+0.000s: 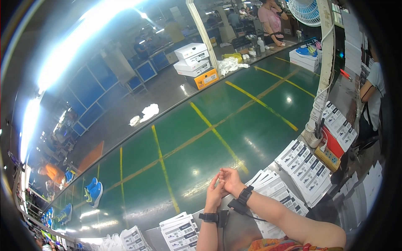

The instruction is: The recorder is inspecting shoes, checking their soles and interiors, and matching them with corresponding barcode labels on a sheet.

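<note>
My left hand (214, 193) and my right hand (231, 180) meet over the near edge of a green conveyor belt (184, 167). Their fingers are drawn in and touch each other, and no object shows between them. Each wrist wears a black strap with a small device and cable. Printed label sheets lie stacked beside my hands: one pile (179, 232) left of my left forearm, another (274, 196) partly behind my right forearm. Farther left on the belt stands a pair of blue sneakers (94, 192) with yellow-green parts.
More blue shoes (65, 214) stand farther left. White shoeboxes (191, 58) and an orange box (206, 78) sit beyond the belt; blue shoes (307, 52) top another box at the far right. A post (320, 92) rises near a label stack (303, 171). People (271, 21) work around.
</note>
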